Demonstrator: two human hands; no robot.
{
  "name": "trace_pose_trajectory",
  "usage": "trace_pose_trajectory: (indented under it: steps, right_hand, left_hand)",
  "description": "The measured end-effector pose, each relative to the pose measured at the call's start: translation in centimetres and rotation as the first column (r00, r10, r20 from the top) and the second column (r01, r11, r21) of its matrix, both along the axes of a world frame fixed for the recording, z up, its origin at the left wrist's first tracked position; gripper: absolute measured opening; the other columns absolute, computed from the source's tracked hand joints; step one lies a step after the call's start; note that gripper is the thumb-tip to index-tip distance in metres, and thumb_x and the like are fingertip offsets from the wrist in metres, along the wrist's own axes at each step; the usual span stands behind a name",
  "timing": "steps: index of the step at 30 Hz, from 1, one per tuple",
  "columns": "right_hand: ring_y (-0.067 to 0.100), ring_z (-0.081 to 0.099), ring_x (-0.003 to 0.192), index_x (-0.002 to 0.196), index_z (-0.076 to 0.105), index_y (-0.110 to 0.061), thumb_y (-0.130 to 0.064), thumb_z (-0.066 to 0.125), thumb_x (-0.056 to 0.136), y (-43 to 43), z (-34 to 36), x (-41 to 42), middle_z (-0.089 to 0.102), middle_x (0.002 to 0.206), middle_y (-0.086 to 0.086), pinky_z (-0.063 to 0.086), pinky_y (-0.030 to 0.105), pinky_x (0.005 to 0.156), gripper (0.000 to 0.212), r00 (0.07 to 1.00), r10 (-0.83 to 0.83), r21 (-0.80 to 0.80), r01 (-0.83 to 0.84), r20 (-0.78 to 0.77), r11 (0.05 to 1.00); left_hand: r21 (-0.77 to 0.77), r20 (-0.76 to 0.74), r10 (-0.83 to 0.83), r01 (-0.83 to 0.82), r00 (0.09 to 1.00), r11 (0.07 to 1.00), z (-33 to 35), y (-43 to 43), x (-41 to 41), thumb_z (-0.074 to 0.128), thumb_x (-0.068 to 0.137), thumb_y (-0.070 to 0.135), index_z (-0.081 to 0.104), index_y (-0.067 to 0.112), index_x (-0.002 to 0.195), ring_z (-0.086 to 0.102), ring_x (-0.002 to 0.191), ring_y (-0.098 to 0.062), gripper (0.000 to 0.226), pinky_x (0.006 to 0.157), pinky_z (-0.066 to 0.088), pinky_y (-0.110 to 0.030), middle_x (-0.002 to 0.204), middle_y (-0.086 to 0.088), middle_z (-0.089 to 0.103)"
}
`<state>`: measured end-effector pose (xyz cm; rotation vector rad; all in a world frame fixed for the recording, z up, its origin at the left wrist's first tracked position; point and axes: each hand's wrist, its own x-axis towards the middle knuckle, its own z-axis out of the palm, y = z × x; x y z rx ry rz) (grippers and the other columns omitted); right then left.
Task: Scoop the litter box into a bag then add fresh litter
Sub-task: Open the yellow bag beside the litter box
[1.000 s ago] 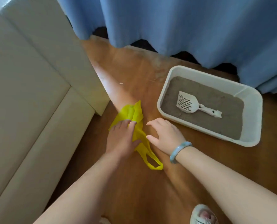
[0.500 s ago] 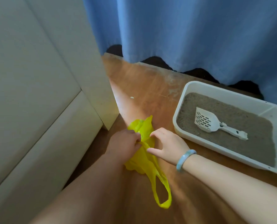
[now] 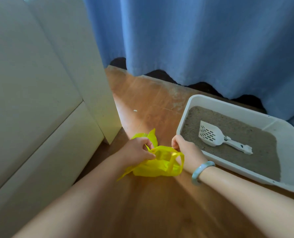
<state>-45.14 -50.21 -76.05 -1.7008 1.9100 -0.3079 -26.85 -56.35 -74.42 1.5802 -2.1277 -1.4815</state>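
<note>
Head view: your left hand (image 3: 137, 150) is pinched onto one side of the yellow plastic bag (image 3: 157, 166), and your right hand (image 3: 185, 152) grips the opposite side, so the bag's mouth is stretched open between them — its handle loops show at the top edge and one loose flap sticks up behind your left hand. The bag sits just beside the near-left corner of the litter box (image 3: 191, 107), low over the wooden floor (image 3: 142, 103); whether its bottom touches the floor you cannot tell from here. Your right hand is close against that same corner of the box, its knuckles overlapping the rim in the picture. Inside the litter box, grey litter (image 3: 256, 152) covers most of the bottom, with a bare white strip along the far-right end. The white slotted scoop (image 3: 211, 135) lies flat on the litter toward the left half of the box, handle pointing to the box's right end — nobody is touching it. A pale bangle (image 3: 201, 170) circles your right wrist. Left of the box across the floor stands a cream sofa (image 3: 40, 100), and behind the box hangs a blue curtain (image 3: 194, 40).
</note>
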Motion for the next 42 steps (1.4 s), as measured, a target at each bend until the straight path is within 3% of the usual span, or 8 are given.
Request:
trace_pose_trajectory:
  steps: [7,14,20,26,31,36,39,42]
  right_hand:
    - [0.031,0.055,0.074,0.081,0.035,-0.024,-0.024,0.049,0.086,0.9,1.4,-0.4,0.058,0.078,0.002,0.042,0.038,0.064,0.015,0.999,0.043,0.015,-0.042,-0.034,0.999]
    - [0.033,0.056,0.081,0.09,0.043,-0.016,-0.025,0.049,0.089,1.3,2.2,-0.2,0.06,0.086,0.009,0.042,0.038,0.064,0.011,0.991,0.103,0.026,-0.101,-0.089,0.995]
    - [0.03,0.056,0.077,0.078,0.033,-0.028,-0.022,0.05,0.088,0.8,1.4,-0.2,0.046,0.071,-0.007,0.043,0.038,0.064,0.021,0.99,0.109,0.004,-0.109,-0.093,0.994]
    - [0.016,0.05,0.086,0.092,0.048,-0.023,-0.035,0.071,0.073,-0.2,2.0,0.3,0.052,0.092,-0.003,0.041,0.031,0.076,0.032,0.977,0.077,-0.207,-0.035,0.198,0.978]
    - [0.018,0.046,0.088,0.092,0.037,-0.023,-0.054,0.047,0.05,0.3,2.4,2.0,0.042,0.099,-0.003,0.043,0.038,0.078,0.054,0.97,0.111,-0.163,-0.076,0.217,0.984]
    - [0.028,0.055,0.098,0.103,0.036,-0.019,-0.034,0.074,0.066,2.0,1.0,2.5,0.025,0.131,-0.003,0.046,0.037,0.075,0.055,0.98,0.191,-0.107,-0.185,0.05,0.977]
    - [0.036,0.059,0.087,0.117,0.032,-0.029,-0.011,0.063,0.076,3.7,0.0,2.9,0.011,0.142,-0.004,0.045,0.037,0.064,0.054,0.973,0.216,0.03,-0.214,-0.086,0.976]
    - [0.039,0.059,0.098,0.132,0.026,-0.039,0.0,0.048,0.08,4.3,-0.6,2.0,0.028,0.141,0.001,0.05,0.042,0.074,0.069,0.963,0.221,0.131,-0.202,-0.154,0.971]
  left_hand:
    - [-0.128,0.059,-0.046,0.053,0.997,0.99,-0.5,1.1,-0.7,0.065,0.082,0.014,0.057,0.022,0.078,0.038,0.053,-0.002,0.012,0.049,0.028,-0.015,0.06,0.008,0.044]
    - [-0.161,0.123,-0.085,0.104,0.989,0.981,-0.5,1.3,-1.5,0.064,0.084,0.023,0.055,0.025,0.076,0.04,0.058,-0.002,0.012,0.056,0.032,-0.022,0.063,0.009,0.045]
    - [-0.181,0.138,-0.072,0.097,0.988,0.979,-0.3,1.4,-1.0,0.064,0.084,0.023,0.053,0.025,0.07,0.045,0.068,-0.012,0.018,0.062,0.033,-0.027,0.068,0.008,0.046]
    - [-0.179,0.075,0.029,-0.015,0.997,0.984,0.8,1.1,-1.8,0.053,0.094,0.025,0.05,0.02,0.09,0.044,0.074,-0.015,0.007,0.057,0.032,-0.023,0.083,0.0,0.052]
    - [-0.25,0.065,0.079,-0.06,0.995,0.966,0.6,1.4,-3.0,0.055,0.093,0.026,0.047,0.022,0.085,0.045,0.068,-0.017,0.012,0.062,0.034,-0.029,0.064,0.007,0.047]
    - [-0.28,0.006,0.22,-0.21,0.975,0.937,1.5,0.9,-3.3,0.057,0.09,0.03,0.05,0.019,0.078,0.047,0.053,-0.018,0.018,0.042,0.033,-0.019,0.059,0.004,0.048]
    - [-0.148,-0.08,0.245,-0.255,0.966,0.956,2.6,0.5,-3.5,0.057,0.091,0.034,0.051,0.019,0.076,0.046,0.046,-0.014,0.022,0.038,0.035,-0.018,0.062,0.002,0.051]
    - [-0.088,-0.103,0.207,-0.216,0.973,0.972,3.2,0.9,-3.8,0.06,0.089,0.038,0.05,0.018,0.074,0.042,0.048,-0.012,0.027,0.045,0.034,-0.022,0.061,0.003,0.047]
